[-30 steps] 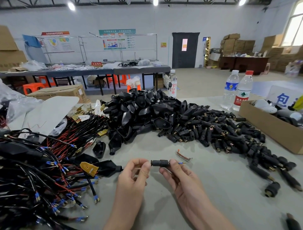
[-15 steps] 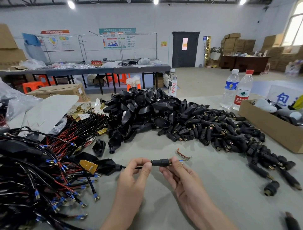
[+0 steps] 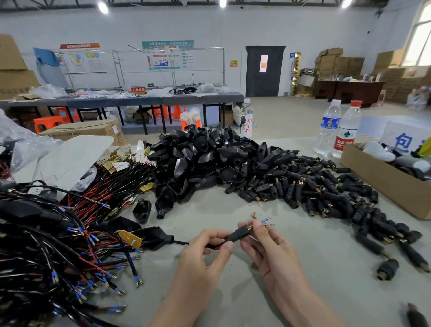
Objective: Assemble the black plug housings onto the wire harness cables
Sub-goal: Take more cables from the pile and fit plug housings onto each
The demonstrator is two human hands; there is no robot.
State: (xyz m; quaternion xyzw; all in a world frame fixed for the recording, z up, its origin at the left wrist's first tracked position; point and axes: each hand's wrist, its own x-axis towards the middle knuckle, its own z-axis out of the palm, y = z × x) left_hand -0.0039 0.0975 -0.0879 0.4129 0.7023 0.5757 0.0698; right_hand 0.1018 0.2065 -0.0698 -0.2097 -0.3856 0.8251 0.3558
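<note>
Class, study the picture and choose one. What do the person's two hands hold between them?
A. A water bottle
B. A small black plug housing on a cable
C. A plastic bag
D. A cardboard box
B: the right hand pinches the small black plug housing at its front end, and the left hand pinches the cable just behind it.

A dark door [image 3: 264, 71] sits in the pale back wall [image 3: 210, 28]. Left of the door, posters [image 3: 166, 54] hang above a long grey surface [image 3: 140, 100] with orange stools [image 3: 46, 122] beneath. Right of the door, stacked cardboard boxes [image 3: 338, 65] rise behind a dark desk [image 3: 349, 89], and further right is a bright window [image 3: 419, 46]. Ceiling lights [image 3: 222, 2] glow above the door.
</note>
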